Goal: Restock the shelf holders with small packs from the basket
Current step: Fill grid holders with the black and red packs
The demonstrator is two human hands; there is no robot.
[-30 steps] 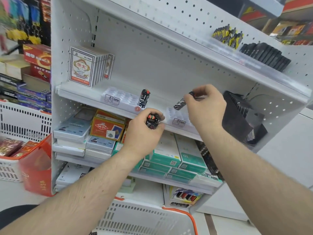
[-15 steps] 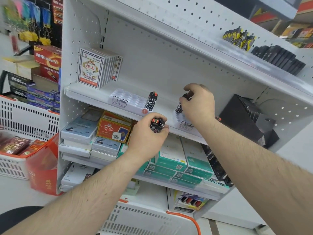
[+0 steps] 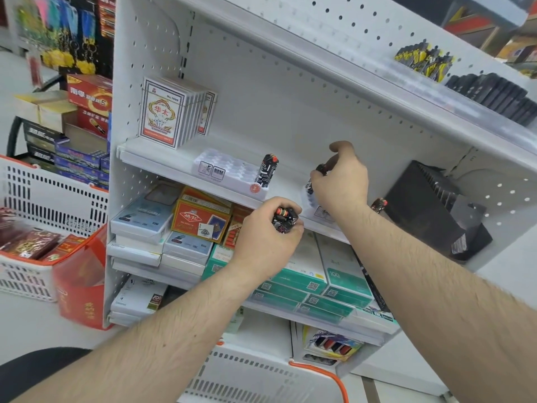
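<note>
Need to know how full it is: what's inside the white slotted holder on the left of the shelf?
The white slotted plastic holder holds one black patterned lighter with a red top, upright at its right end. The other visible slots look empty.

Black patterned pack [image 3: 266, 171], white holder [image 3: 229, 173], orange-rimmed basket [image 3: 319, 373].

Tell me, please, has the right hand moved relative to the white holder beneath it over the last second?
Yes. The right hand has come down and back toward the white holder, bringing the small black pack it pinches from tilted above the holder to nearly upright over it.
</note>
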